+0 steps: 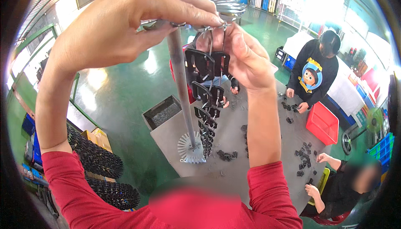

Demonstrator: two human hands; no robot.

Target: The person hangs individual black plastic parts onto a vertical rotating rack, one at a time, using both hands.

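My left hand [125, 24] reaches up, fingers stretched together over the slotted metal disc [229, 7] on the upright pole [177, 57]. Thin metal prongs show between its thumb and fingers, and its fingertips meet the wire hooks. My right hand [250, 57] is closed behind the top of two hanging strings of black plastic pieces [200, 64], joined by wire hooks [224, 28]. The strings drop beside the pole toward a lower slotted disc [190, 148] around the pole's foot. Part of the right hand's grip is hidden by the pieces.
Loose black pieces [305, 158] lie on the grey table [234, 174]. Two co-workers handle pieces at right, near a red bin [323, 122]; another person is partly hidden behind the strings. A metal box [163, 112] sits at the table's left; bundled black strings [96, 153] hang lower left.
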